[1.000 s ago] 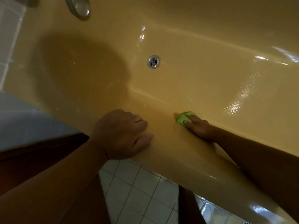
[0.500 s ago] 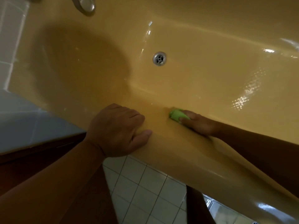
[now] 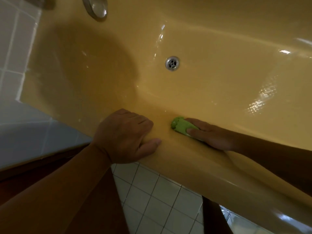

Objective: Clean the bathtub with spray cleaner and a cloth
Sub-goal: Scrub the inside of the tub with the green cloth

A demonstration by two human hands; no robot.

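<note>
Bunched green cloth [image 3: 181, 126] in right hand [image 3: 211, 136], left hand [image 3: 125, 139] gripping glossy yellow bathtub rim [image 3: 179, 160]

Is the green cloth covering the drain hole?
No, the green cloth sits under the right hand on the near side of the bathtub, apart from the drain.

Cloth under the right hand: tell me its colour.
The cloth is bright green, shown best in the head view, against the yellow bathtub.

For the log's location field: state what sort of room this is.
Most likely a home bathroom: a glossy yellow bathtub with a round metal drain, white square floor tiles beside it, and the right hand pressing a green cloth against the tub's inner wall.
</note>
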